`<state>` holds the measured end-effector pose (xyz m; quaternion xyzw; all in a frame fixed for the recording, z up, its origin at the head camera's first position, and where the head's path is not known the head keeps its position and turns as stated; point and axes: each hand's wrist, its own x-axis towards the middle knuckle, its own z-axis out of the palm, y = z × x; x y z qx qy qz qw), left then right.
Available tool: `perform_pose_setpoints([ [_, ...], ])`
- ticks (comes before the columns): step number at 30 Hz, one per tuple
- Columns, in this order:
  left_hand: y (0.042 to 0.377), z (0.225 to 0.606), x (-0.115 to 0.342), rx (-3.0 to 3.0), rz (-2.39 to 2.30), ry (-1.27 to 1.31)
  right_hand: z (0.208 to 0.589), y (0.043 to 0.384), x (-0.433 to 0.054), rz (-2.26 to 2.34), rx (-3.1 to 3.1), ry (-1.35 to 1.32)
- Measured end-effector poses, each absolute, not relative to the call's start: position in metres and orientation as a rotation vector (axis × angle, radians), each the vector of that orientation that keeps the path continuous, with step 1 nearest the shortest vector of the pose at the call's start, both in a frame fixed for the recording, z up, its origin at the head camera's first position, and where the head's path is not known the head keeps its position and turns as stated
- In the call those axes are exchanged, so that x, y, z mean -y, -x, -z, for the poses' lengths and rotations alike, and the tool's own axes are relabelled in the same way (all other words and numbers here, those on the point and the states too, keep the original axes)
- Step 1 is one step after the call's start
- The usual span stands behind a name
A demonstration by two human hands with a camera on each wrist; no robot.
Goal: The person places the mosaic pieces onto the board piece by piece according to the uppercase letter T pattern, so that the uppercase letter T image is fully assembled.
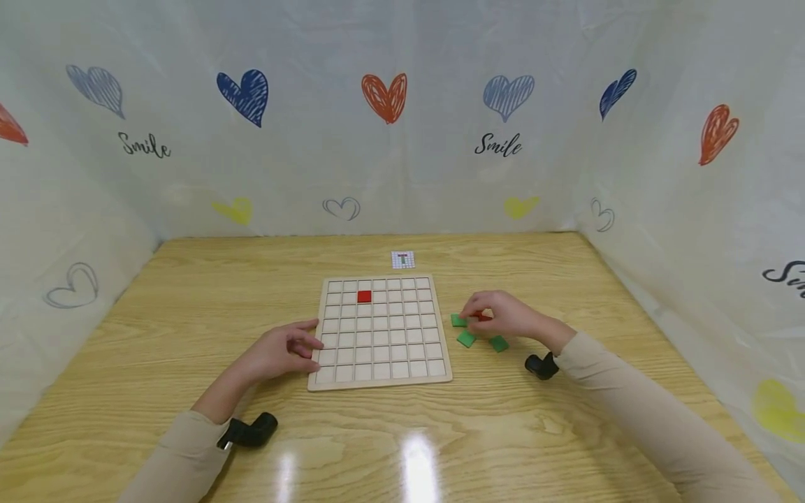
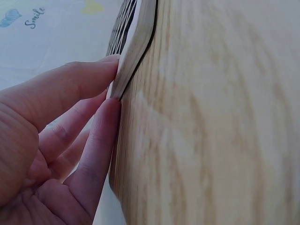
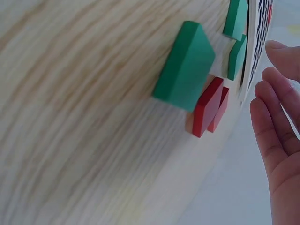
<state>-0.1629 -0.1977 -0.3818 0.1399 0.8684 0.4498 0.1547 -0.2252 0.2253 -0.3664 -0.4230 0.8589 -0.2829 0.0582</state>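
A wooden grid board (image 1: 380,384) lies on the table, with a red tile (image 1: 364,297) in its second row from the back. At the board's left edge my left hand (image 1: 279,355) rests its thumb and fingertips, as the left wrist view also shows. My right hand (image 1: 508,316) hovers over loose square tiles right of the board. In the right wrist view its thumb and fingers stand apart with nothing between them. Below it lie three green tiles, among them a near green tile (image 3: 185,68), and two red tiles, the closer red tile (image 3: 208,108) partly covering the other.
A small printed card (image 1: 403,260) with a red and green T-shaped pattern on a grid lies behind the board. White sheeting (image 1: 415,175) with printed hearts encloses the back and sides of the wooden table (image 1: 352,447). Each wrist wears a black camera (image 1: 254,429).
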Motion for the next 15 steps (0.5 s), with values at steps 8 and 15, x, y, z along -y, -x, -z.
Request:
perform_pose_setpoints([
  [8, 0.164, 0.383, 0.199, -2.485, -1.298, -0.43, 0.367, 0.222, -0.234, 0.808, -2.642, 1.234],
  [15, 0.164, 0.383, 0.198, -2.493, -1.289, -0.414, 0.369, 0.222, -0.242, 0.788, -2.682, 1.193],
])
